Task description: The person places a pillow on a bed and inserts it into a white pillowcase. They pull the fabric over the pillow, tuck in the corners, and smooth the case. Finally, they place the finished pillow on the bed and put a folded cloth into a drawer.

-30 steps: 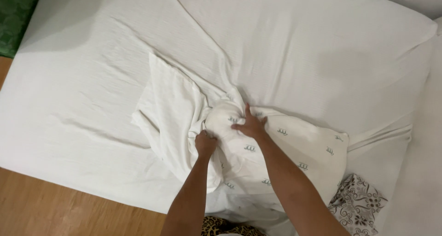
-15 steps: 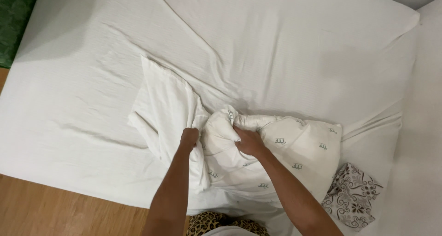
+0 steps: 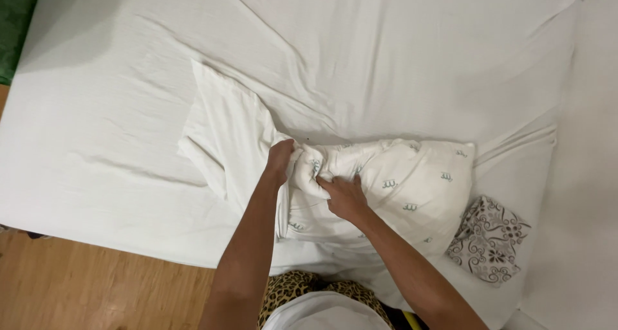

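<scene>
Two hands meet at the middle of the bed, near its front edge, and I work from the left. Far left, at the bed's back-left corner, a strip of dark green fabric (image 3: 14,27) shows, and wooden floor (image 3: 96,285) runs below the front edge. The white fitted sheet (image 3: 399,53) over the mattress is creased in long diagonal folds.

Next comes the loose white pillowcase (image 3: 225,134), lying flat and empty toward the left, its open end bunched where my left hand (image 3: 281,159) closes on it. That hand's fingers are curled tight, pinching the gathered cloth at the case's mouth.

Just beside it, my right hand (image 3: 344,198) presses down with fingers folded, gripping the crumpled end of the soft white pillow with small green printed marks (image 3: 412,182), which lies lengthwise toward the right, part of it already inside the case.

To do this well, I judge I should hold the mouth wide and steady with the left while the right squeezes the pillow's corner narrow, feeding it in straight so the fabric does not twist.

Right of the pillow, touching its corner near the front edge, lies a folded grey-and-white patterned cloth (image 3: 489,240).
</scene>
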